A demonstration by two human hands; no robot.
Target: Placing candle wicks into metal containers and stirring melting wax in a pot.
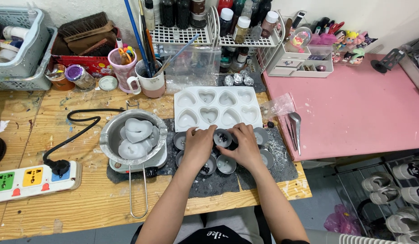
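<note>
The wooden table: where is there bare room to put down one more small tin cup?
Bare wood lies between the power strip and the pot's wire handle, and along the front edge. The pink table, right of the tweezers, is mostly bare. It is crowded around both hands, among the tin cups, the heart mould and the melting pot.

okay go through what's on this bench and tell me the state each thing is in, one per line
left hand: resting on the small metal cups, holding nothing I can see
right hand: fingers at one small metal cup
heart mould tray: cavities look unfilled
metal pot: on the small heater, holding solid white heart-shaped pieces
power strip: one black plug in
</note>
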